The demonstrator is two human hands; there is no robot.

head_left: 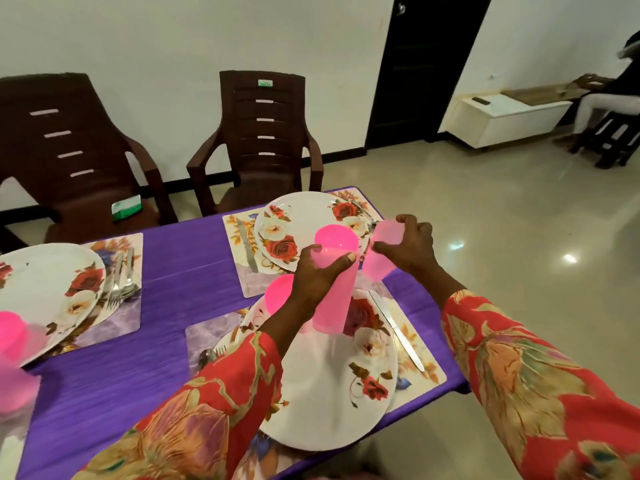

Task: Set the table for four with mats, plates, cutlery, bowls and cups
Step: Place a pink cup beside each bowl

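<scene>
Three place settings show on the purple counter (166, 299), each a mat with a floral plate and cutlery; a fourth is not clearly in view. You are on the cups step. Your left hand (320, 271) grips a tall pink cup (334, 289) above the near plate (329, 393) at the counter's right edge. Your right hand (410, 249) pinches a paler pink cup (382, 251) just beside the far plate (294, 230). Next, I judge, set each cup upright on its mat, clear of the knife (396, 329).

Two dark brown plastic chairs (256, 140) stand against a white wall (194, 36). A green packet (126, 207) lies on the left chair's seat. Right: dark door (422, 64), white cabinet (502, 119), glossy floor (502, 237).
</scene>
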